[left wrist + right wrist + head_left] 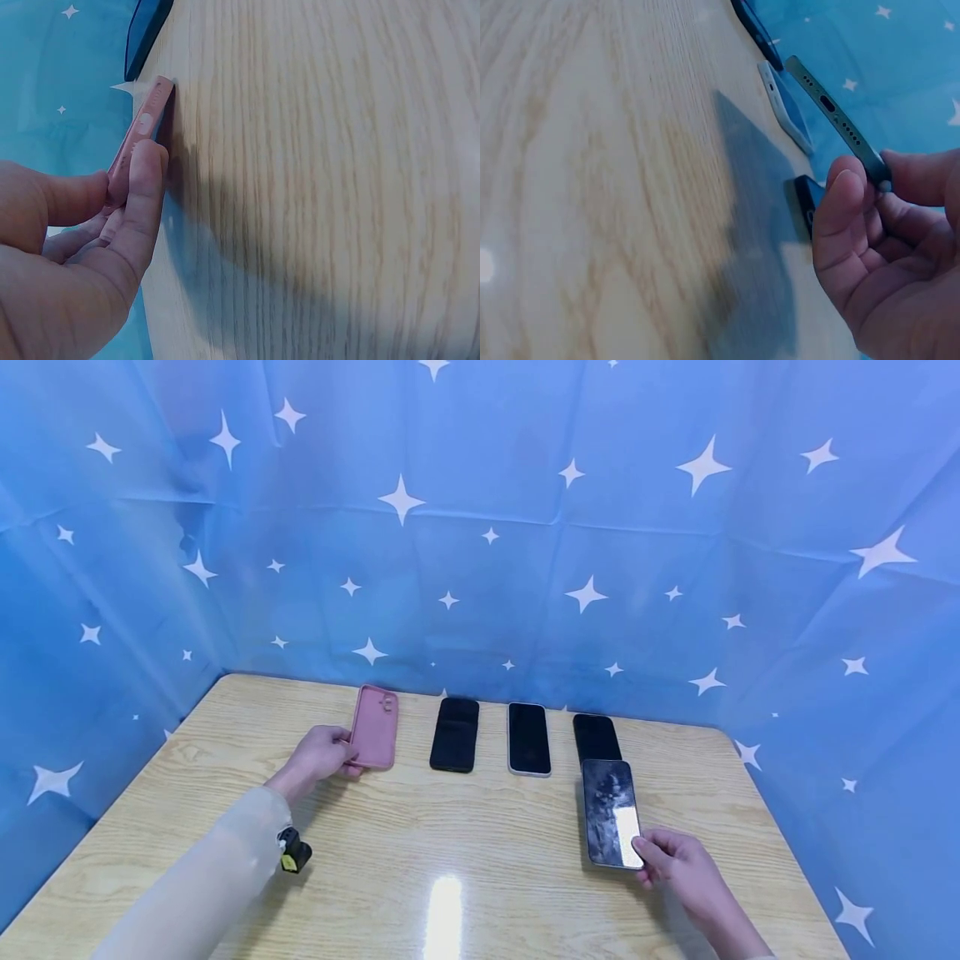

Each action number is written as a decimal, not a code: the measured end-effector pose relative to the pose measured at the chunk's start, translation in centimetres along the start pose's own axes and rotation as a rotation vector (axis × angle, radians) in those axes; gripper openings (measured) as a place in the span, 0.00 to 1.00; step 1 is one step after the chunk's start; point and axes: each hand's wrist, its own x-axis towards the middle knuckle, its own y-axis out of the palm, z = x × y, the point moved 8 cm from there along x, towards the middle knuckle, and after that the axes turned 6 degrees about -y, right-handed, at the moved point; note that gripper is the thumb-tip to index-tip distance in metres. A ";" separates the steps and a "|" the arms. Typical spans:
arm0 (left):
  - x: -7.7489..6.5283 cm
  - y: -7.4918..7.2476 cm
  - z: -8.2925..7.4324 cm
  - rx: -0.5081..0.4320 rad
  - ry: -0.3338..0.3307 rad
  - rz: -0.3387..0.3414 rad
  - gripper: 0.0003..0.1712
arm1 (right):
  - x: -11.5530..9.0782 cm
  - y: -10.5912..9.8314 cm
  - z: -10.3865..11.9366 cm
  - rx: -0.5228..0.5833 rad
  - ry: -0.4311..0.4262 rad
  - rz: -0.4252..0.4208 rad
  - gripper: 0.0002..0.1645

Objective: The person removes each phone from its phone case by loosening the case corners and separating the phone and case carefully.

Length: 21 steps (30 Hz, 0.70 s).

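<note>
In the head view, my left hand (324,753) pinches the lower left edge of a pink phone case (375,727), whose raised rim and camera cutout show. The left wrist view shows the thumb and fingers on the end of the case (142,127), held over the table. My right hand (678,864) pinches the lower right corner of a smartphone (607,806), screen up with light glaring on it. The speaker holes and charging port of this smartphone (832,112) face the right wrist camera, and it is off the table.
Beyond the held smartphone lies a black phone (596,737), partly covered by it in view. Between the hands lie a light-edged phone (528,739) and another black phone (454,735). The wooden table (390,860) meets a blue star-printed cloth (480,568) at the back.
</note>
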 end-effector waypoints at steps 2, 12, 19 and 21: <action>0.1 0.0 0.0 -0.001 -0.003 0.001 0.27 | -0.2 -0.1 -0.4 0.003 0.012 0.022 0.15; 0.0 -0.3 0.0 -0.005 0.010 0.000 0.25 | -1.1 -0.3 -2.6 0.023 0.081 0.137 0.15; 0.1 -0.2 0.0 -0.017 0.006 -0.002 0.25 | -1.4 -0.5 -3.2 0.029 0.118 0.163 0.15; 0.1 -0.2 -0.1 -0.014 0.005 0.000 0.25 | -1.5 -0.5 -3.3 0.031 0.120 0.170 0.15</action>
